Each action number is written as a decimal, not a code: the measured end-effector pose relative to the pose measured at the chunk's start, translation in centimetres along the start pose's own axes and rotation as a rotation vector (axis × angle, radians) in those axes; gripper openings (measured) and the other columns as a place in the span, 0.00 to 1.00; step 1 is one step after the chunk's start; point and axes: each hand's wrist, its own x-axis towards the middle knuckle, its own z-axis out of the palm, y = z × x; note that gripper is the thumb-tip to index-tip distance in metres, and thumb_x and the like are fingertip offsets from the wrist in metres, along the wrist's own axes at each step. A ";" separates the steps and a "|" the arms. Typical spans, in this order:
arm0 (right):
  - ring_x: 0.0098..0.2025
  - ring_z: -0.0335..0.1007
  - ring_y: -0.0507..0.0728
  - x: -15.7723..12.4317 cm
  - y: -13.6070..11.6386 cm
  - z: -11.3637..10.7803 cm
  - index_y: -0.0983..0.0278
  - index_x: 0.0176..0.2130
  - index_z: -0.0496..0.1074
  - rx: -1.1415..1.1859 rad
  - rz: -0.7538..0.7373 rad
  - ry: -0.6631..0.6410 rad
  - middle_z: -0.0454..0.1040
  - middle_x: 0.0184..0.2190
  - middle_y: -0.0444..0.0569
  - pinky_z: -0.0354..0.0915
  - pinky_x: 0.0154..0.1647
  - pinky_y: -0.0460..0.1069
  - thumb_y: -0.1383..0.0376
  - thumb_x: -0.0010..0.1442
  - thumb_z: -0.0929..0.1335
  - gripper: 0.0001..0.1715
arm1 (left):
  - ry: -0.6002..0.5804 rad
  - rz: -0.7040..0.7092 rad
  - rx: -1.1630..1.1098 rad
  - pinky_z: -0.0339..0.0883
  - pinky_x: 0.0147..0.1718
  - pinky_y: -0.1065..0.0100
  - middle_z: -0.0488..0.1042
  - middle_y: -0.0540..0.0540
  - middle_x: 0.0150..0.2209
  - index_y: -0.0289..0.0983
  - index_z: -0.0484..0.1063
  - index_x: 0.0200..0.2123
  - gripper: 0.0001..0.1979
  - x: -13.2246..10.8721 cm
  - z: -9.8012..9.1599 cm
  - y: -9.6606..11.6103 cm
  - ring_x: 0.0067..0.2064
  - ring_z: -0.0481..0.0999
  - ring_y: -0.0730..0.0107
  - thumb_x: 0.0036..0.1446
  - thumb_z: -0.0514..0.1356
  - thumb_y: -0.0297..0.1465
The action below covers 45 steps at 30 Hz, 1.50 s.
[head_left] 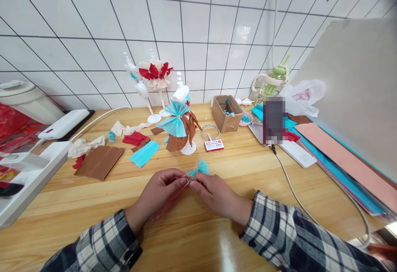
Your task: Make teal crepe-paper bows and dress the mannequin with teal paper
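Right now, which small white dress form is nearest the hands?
The front dress form, clad in turquoise paper and brown paper; the red-bowed form and leftmost form stand farther back, near the tiled wall.

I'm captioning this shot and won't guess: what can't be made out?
Head view, all five:
Blue pleated piece: lower part hidden by the right hand.
Dark object at right: blurred by pixelation.
Red-and-white box: small print too tiny.
Cardboard box: floor largely hidden by its front wall.
White lidded container: cut off by the left edge.

No text is legible; the red and white box (214,145) seems to bear tiny print
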 end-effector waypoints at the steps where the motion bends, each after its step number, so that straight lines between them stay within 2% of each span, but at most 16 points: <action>1: 0.27 0.60 0.51 0.0 0.0 0.0 0.61 0.33 0.64 0.006 -0.002 -0.003 0.65 0.25 0.41 0.49 0.26 0.45 0.56 0.67 0.57 0.16 | 0.014 -0.006 0.000 0.67 0.33 0.73 0.80 0.49 0.29 0.37 0.78 0.27 0.09 0.0 0.1 0.1 0.31 0.75 0.72 0.44 0.70 0.35; 10: 0.29 0.62 0.52 0.0 0.3 -0.2 0.61 0.35 0.65 0.031 -0.040 -0.030 0.66 0.27 0.42 0.54 0.30 0.45 0.56 0.68 0.56 0.17 | 0.103 -0.073 0.026 0.67 0.28 0.74 0.78 0.50 0.24 0.35 0.76 0.24 0.13 -0.6 1.2 1.9 0.28 0.73 0.72 0.38 0.73 0.37; 17: 0.29 0.63 0.52 -0.1 0.1 -0.2 0.62 0.35 0.65 0.024 -0.039 -0.032 0.67 0.27 0.43 0.56 0.31 0.45 0.56 0.68 0.56 0.17 | -0.031 -0.084 -0.027 0.68 0.38 0.70 0.81 0.47 0.31 0.37 0.77 0.25 0.10 -0.4 0.1 0.3 0.35 0.76 0.68 0.43 0.71 0.36; 26: 0.29 0.63 0.51 0.0 0.1 0.0 0.62 0.34 0.64 0.023 -0.051 -0.032 0.67 0.27 0.43 0.54 0.29 0.45 0.56 0.68 0.56 0.18 | -0.040 -0.062 0.071 0.65 0.31 0.72 0.80 0.47 0.28 0.36 0.79 0.27 0.11 -0.3 0.0 0.3 0.30 0.74 0.71 0.44 0.70 0.38; 37: 0.28 0.62 0.51 0.0 0.0 0.0 0.63 0.34 0.65 0.020 -0.045 -0.032 0.67 0.26 0.42 0.53 0.27 0.45 0.55 0.68 0.57 0.18 | -0.067 -0.055 0.075 0.67 0.34 0.70 0.80 0.47 0.29 0.36 0.79 0.28 0.12 -0.4 0.1 0.4 0.32 0.75 0.69 0.44 0.70 0.39; 41: 0.29 0.63 0.51 0.0 0.1 0.0 0.63 0.35 0.66 0.031 -0.059 -0.024 0.67 0.27 0.42 0.54 0.28 0.45 0.56 0.68 0.57 0.17 | -0.072 -0.038 0.110 0.64 0.30 0.73 0.79 0.48 0.27 0.36 0.78 0.28 0.11 -0.4 -0.1 0.2 0.29 0.73 0.72 0.46 0.69 0.38; 45: 0.30 0.63 0.51 0.0 0.1 0.0 0.63 0.36 0.66 0.030 -0.065 -0.032 0.68 0.28 0.43 0.54 0.29 0.45 0.57 0.68 0.57 0.17 | -0.064 -0.024 0.150 0.65 0.30 0.72 0.79 0.47 0.28 0.36 0.78 0.28 0.12 -0.4 -0.2 0.1 0.30 0.73 0.70 0.46 0.69 0.39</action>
